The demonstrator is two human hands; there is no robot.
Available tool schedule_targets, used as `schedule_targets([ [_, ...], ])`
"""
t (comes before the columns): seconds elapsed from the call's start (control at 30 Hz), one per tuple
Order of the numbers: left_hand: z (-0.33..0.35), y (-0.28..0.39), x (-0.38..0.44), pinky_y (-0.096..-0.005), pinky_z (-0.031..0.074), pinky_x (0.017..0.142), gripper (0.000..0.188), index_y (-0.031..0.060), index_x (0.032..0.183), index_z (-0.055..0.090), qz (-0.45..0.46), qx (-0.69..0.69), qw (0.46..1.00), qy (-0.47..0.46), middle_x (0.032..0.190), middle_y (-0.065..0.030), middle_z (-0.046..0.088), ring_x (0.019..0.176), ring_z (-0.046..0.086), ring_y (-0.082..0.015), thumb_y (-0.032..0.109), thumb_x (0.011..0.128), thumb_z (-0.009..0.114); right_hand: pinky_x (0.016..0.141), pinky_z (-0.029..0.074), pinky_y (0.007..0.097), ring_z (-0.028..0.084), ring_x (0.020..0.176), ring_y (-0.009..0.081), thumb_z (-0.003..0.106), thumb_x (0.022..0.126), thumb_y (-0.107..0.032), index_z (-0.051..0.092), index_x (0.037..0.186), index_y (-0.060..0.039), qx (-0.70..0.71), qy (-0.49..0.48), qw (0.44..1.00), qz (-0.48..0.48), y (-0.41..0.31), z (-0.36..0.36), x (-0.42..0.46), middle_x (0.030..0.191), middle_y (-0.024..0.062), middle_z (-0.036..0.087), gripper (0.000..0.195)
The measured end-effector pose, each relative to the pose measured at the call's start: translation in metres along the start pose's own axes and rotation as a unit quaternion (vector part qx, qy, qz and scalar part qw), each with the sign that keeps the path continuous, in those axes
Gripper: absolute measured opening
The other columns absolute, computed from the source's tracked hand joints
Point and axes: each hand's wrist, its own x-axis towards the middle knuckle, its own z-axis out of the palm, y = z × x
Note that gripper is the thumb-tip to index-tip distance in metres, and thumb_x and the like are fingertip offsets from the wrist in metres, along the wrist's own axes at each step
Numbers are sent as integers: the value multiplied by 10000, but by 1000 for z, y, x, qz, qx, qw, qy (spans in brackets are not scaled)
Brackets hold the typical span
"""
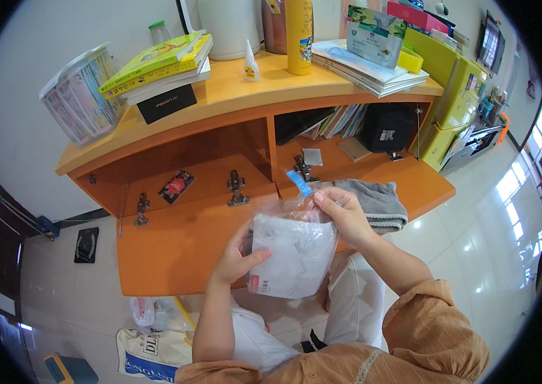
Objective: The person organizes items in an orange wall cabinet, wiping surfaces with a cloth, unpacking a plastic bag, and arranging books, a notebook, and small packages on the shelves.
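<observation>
My left hand (240, 257) grips the left side of a clear plastic bag (295, 254) that holds a flat white item, its thumb lying across the front. At the bag's gathered top right, my right hand (343, 211) pinches the plastic beside a blue strip (299, 183) that sticks up. The bag hangs in front of the lowered orange door panel (170, 259) of the cabinet. Just behind my right hand, a folded grey towel (374, 204) lies on the right-hand panel.
Books (170, 62), a glue bottle (251, 62), a yellow can (299, 38) and a pouch (375, 36) stand or lie on the cabinet top. Metal hinges (237, 188) and a dark card (177, 186) are inside. A cloth bag (156, 353) rests on the floor at lower left.
</observation>
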Motion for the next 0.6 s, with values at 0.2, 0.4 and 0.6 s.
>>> schedule_targets([
  [0.2, 6, -5, 2, -233, 442, 780, 269, 17, 1103, 569, 75, 45, 994, 69, 1014, -32, 597, 878, 554, -103, 62, 841, 608, 705, 471, 232, 589, 814, 99, 486, 932, -221, 623, 1018, -21, -34, -61, 997, 38, -10, 10, -6, 916, 60, 642, 257],
  [0.4, 6, -7, 2, -226, 441, 740, 139, 23, 961, 624, 68, 15, 989, 134, 933, -16, 617, 825, 552, -83, 129, 886, 575, 755, 472, 238, 594, 843, 104, 510, 902, -175, 607, 1092, -20, -86, -97, 991, -41, -26, 10, 7, 949, 62, 647, 263],
  [0.6, 13, -5, 5, -240, 423, 795, 137, 27, 979, 624, 87, 38, 988, 122, 956, -15, 620, 882, 546, -90, 112, 885, 570, 719, 501, 253, 615, 771, 107, 647, 802, -92, 573, 1114, 30, -132, -120, 984, 15, -39, 16, 29, 887, 85, 655, 343],
])
